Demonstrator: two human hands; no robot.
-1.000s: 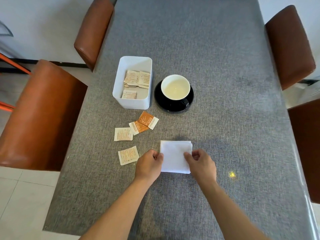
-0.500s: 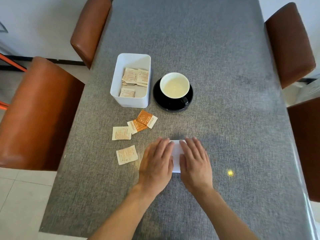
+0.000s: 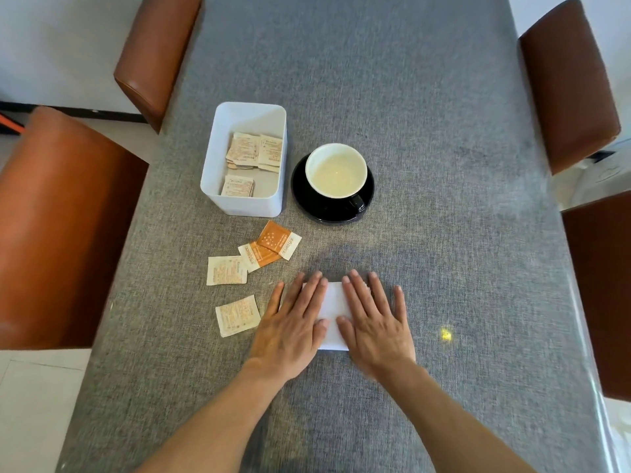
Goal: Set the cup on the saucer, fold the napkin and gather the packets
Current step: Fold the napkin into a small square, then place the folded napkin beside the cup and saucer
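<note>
While your left hand (image 3: 290, 331) and right hand (image 3: 374, 324) lie flat with fingers spread, gripping nothing, they press the white folded napkin (image 3: 333, 312) onto the grey table (image 3: 426, 97); only a narrow strip shows between them.

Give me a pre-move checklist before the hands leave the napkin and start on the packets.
1. Cup seated on saucer: ok.
2. Napkin folded and flat: cannot tell, left hand and right hand cover most of it.
3. Both hands free, palms down, nothing held: ok.
4. Loose packets gathered: not ok, four still lie on the table.
5. White box has room: ok.
6. Path to packets unobstructed: ok.
</note>
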